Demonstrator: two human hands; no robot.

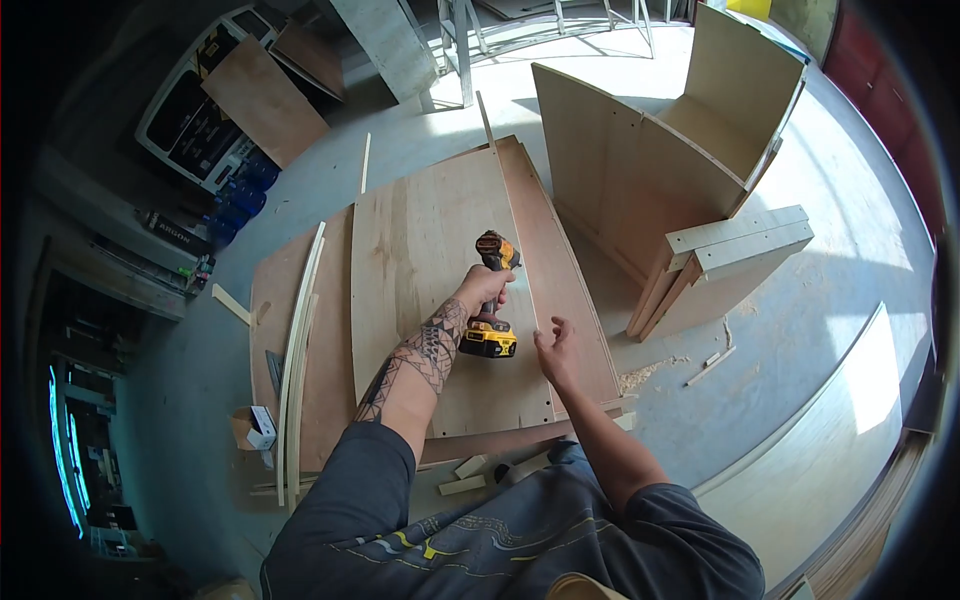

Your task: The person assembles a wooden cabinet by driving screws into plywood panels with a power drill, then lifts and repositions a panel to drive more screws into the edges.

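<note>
My left hand point(484, 287) is wrapped round the grip of a yellow and black cordless drill point(489, 338). Its battery end points toward me, and its head is at the far side of my fist. Under the drill lies a pale plywood panel point(425, 260), on top of wider reddish boards point(560, 300). Near the panel's right edge hovers my right hand point(560, 350), fingers loosely curled and apart, and I see nothing between them. Small dark dots, perhaps screws or holes, mark the panel's near right corner.
Long thin wood strips point(300, 360) lie along the stack's left side, near a small open box point(255, 428). At right stand a plywood box frame point(640, 170) and a narrow assembled piece point(735, 270). A large panel point(810, 430) and wood scraps lie on the floor.
</note>
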